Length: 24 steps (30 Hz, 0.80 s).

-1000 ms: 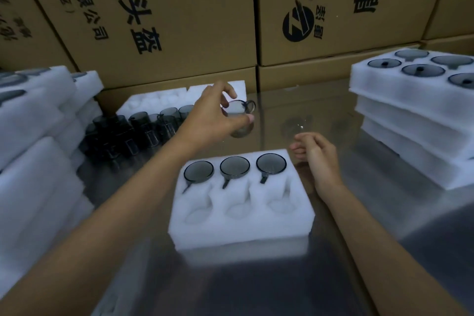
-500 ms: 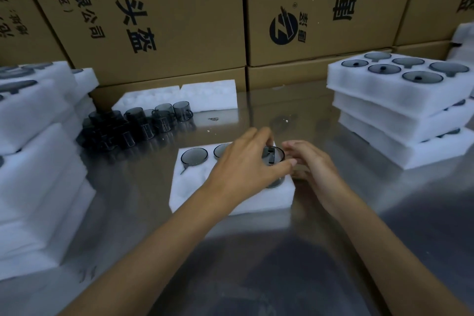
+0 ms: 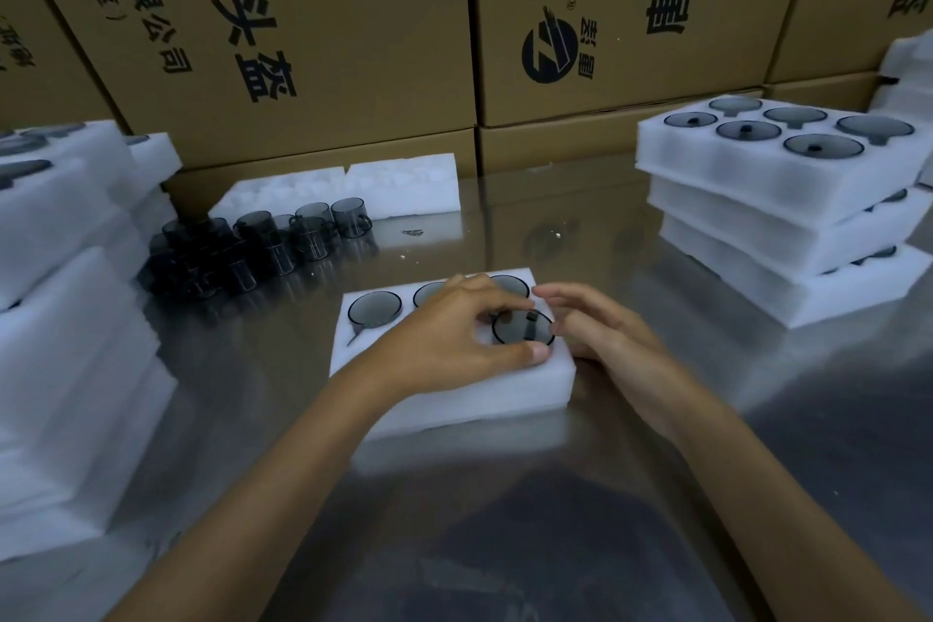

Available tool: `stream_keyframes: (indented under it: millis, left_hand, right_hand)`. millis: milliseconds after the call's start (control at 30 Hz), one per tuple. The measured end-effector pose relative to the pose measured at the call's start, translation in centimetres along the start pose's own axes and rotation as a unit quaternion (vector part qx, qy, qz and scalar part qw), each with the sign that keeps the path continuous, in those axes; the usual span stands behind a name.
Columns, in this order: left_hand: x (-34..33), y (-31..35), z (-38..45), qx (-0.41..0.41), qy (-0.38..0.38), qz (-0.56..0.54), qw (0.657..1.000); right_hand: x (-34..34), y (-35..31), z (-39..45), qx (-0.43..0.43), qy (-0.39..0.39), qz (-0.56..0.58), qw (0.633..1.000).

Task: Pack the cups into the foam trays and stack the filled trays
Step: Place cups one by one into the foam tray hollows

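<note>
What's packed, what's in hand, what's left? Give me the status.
Done: three filled trays stacked at right, and the back row of the tray being filled holds cups. In hand: the left hand seats a cup in the front-right pocket; the right hand hovers open beside it. Left: the tray's other front pockets, hidden under the hand, and the loose cups.

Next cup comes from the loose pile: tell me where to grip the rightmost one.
Pinch the rim of the rightmost cup from above. It stands upright, mouth open, at the pile's edge; its handle points right, and cups crowd its left, so the top looks freest.
</note>
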<state>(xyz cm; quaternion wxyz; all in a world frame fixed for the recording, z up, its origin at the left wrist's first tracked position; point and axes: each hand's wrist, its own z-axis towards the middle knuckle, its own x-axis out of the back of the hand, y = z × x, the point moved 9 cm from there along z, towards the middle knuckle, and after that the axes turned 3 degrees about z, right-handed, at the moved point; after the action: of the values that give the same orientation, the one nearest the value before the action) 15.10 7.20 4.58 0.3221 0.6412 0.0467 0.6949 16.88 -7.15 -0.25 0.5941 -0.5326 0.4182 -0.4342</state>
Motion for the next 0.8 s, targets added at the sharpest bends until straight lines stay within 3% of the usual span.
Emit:
stream_keyframes:
  millis: [200, 333, 400, 467, 533, 633, 733, 800]
  left_hand:
    - [-0.6, -0.4, -0.2, -0.02, -0.034, 0.085, 0.996]
    - [-1.0, -0.6, -0.4, -0.006, -0.028, 0.083, 0.996]
    - [-1.0, -0.8, -0.7, -0.006, -0.039, 0.072, 0.997]
    - [-0.5, -1.1, -0.7, -0.009, -0.054, 0.01, 0.998]
    - [1.5, -2.0, 0.0, -0.004, -0.029, -0.085, 0.996]
    - [6.6, -6.9, 1.8, 0.075, 0.095, -0.115, 0.986]
    - [9.8, -13.8, 3.2, 0.205, 0.127, -0.032, 0.97]
    - [11.4, -17.4, 4.4, 0.239, 0.131, 0.017, 0.962]
  right_hand:
    - [-0.2, 0.8, 0.1, 0.007, -0.015, 0.026, 1.0]
    - [-0.3, 1.1, 0.4, -0.003, -0.031, 0.039, 0.999]
    - [0.0, 1.1, 1.2, -0.012, -0.005, 0.049, 0.999]
    - [1.2, 1.2, 2.8, -0.022, 0.07, 0.049, 0.996]
    - [2.7, 0.9, 4.8, -0.003, 0.163, 0.009, 0.987]
    - [3.9, 1.0, 7.5, 0.023, 0.255, -0.068, 0.964]
    - [3.0, 1.9, 9.6, 0.023, 0.239, -0.24, 0.94]
    - [2.3, 2.5, 10.5, 0.021, 0.209, -0.323, 0.923]
